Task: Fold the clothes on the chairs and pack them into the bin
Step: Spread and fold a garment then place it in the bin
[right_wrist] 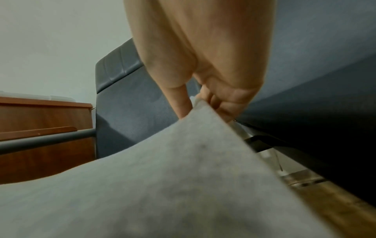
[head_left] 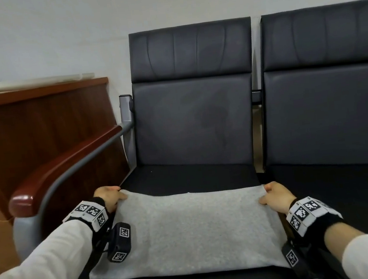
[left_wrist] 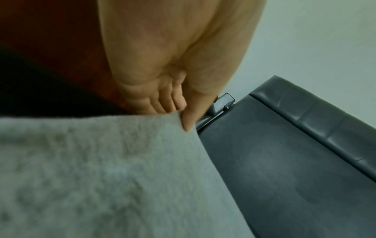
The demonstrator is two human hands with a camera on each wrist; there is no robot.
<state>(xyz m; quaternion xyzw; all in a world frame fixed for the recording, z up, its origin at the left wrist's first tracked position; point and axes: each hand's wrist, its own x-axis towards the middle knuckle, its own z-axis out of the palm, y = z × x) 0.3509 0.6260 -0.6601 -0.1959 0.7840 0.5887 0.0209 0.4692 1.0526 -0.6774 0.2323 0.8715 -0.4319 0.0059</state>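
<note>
A light grey garment [head_left: 188,232] lies folded into a flat rectangle on the dark seat of the left chair [head_left: 195,117]. My left hand [head_left: 111,198] pinches its far left corner, thumb on top and fingers curled underneath, as the left wrist view shows at the cloth [left_wrist: 101,169] edge. My right hand [head_left: 275,198] pinches the far right corner the same way; in the right wrist view the cloth [right_wrist: 173,177] rises to that hand [right_wrist: 203,103]. No bin is in view.
A second dark chair [head_left: 329,101] stands directly to the right. On the left are a wooden armrest [head_left: 61,168] on a grey metal frame and a wooden counter [head_left: 40,122] beyond it. A white wall is behind.
</note>
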